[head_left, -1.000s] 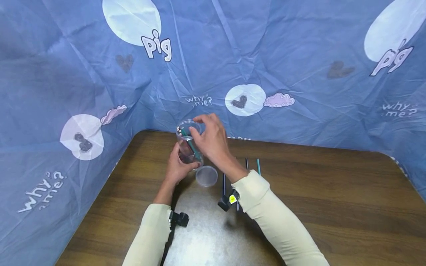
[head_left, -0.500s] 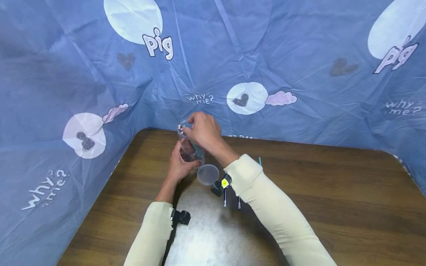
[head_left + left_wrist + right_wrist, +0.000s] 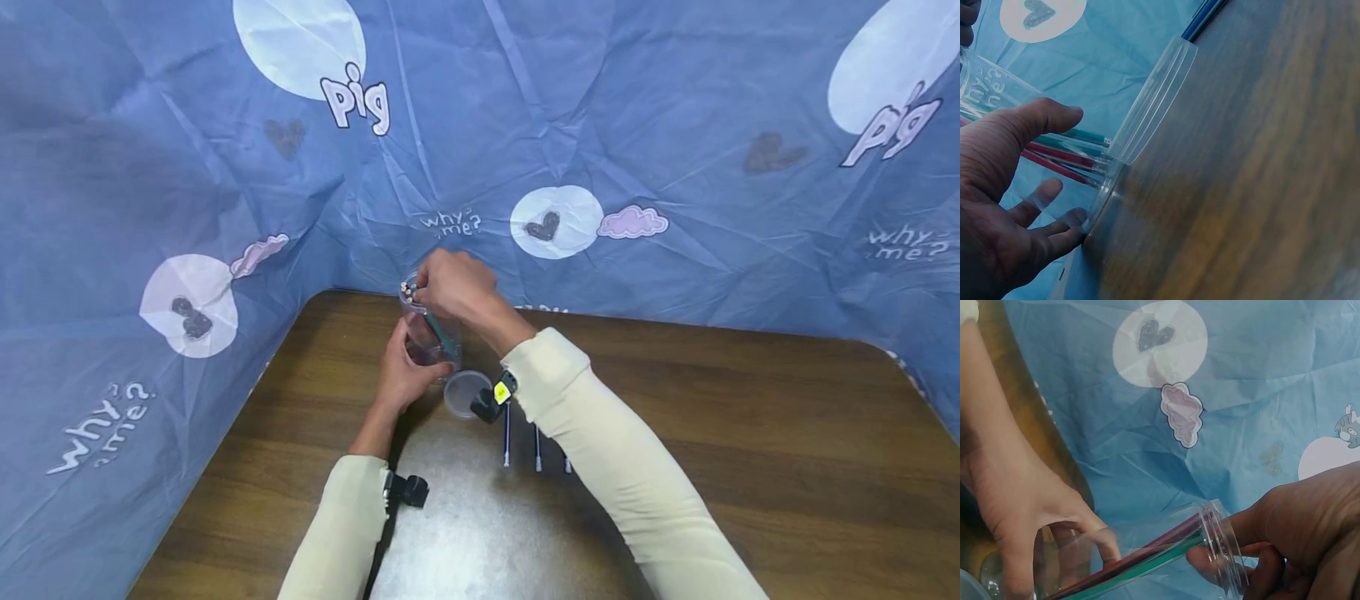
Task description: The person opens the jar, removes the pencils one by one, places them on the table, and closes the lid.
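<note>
A clear plastic jar (image 3: 421, 330) stands near the back of the table, holding several red and green pencils (image 3: 1141, 564). My left hand (image 3: 402, 373) grips it low down, with the thumb on one side and the fingers round the other. At the jar's mouth is my right hand (image 3: 457, 285), its thumb and fingers curled in past the rim and pinching a green pencil (image 3: 441, 333) near its upper end. The fingertips show only partly through the clear plastic in the right wrist view. Beside the jar's base lies a round translucent lid (image 3: 1155, 100).
Pencils lie on the wooden table (image 3: 750, 433) to the right of the lid, including a dark one (image 3: 507, 442) and another dark one (image 3: 537, 450), partly under the right forearm. A blue printed cloth (image 3: 660, 100) hangs behind and to the left.
My right hand has moved left and down over the jar's mouth, its fingers closing in past the rim. The right forearm has swung left, covering part of the lid. The left hand keeps its grip.
</note>
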{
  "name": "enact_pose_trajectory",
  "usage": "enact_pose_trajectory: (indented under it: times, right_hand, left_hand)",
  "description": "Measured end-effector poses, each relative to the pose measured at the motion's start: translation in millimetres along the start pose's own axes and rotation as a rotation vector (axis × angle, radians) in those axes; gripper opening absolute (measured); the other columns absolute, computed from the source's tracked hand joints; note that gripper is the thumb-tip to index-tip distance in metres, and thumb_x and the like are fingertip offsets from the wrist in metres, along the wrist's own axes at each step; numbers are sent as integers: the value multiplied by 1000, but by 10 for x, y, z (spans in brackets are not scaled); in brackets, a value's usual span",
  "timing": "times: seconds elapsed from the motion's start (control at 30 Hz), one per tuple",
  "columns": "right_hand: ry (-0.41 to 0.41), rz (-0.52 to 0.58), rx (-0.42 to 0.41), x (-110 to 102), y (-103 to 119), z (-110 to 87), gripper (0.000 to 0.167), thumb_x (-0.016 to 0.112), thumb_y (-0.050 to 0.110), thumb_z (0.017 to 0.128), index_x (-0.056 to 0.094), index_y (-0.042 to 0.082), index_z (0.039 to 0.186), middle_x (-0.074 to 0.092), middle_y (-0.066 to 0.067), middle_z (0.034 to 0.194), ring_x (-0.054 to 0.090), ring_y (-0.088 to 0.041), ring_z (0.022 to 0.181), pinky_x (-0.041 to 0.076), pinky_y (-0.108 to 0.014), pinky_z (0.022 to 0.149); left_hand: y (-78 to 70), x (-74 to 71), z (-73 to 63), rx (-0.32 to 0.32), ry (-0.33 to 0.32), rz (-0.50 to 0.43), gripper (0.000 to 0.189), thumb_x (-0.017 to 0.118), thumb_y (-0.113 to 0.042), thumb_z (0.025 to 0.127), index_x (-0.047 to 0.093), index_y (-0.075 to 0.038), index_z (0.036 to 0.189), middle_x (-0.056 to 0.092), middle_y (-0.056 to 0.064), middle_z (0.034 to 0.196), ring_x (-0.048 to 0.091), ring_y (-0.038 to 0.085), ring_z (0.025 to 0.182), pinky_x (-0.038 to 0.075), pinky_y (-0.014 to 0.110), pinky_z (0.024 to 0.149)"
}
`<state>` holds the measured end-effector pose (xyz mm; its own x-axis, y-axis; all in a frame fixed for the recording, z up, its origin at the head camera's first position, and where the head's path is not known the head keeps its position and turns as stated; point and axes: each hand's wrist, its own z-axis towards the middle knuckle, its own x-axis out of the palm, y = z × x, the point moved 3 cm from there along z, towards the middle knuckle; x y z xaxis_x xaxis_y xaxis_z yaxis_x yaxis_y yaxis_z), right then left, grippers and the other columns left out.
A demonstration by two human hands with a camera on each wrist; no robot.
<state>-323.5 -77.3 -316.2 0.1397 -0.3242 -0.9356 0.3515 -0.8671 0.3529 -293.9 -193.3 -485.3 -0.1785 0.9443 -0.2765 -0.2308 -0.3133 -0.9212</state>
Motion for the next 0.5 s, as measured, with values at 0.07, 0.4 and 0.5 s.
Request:
enact_pose_trajectory:
  times: [0.07,0.4,0.5]
  right_hand:
    - [-5,13,2,7,-2,-1,11,68,34,91,78,29,90,73,8,95,64,-19,96,51,-40,72]
    - [-43,46,14,44,-37,5,9,69,32,89,76,27,85,72,6,92,64,-19,93,51,-39,72]
    - [-51,60,13,53,-43,-4,9,69,32,89,76,27,85,72,6,93,63,-18,91,51,-39,71]
  left_hand:
    - [-3,-11,2,-8,-2,18,90,89,4,62,47,-8,140,58,17,131,54,31,118,43,44,99]
    - [18,-15,10,-16,3,45,89,88,1,63,46,-10,141,57,15,133,54,30,120,43,45,101]
    - [12,-14,5,-28,11,31,89,88,2,64,45,-10,141,57,15,133,54,30,120,44,45,101]
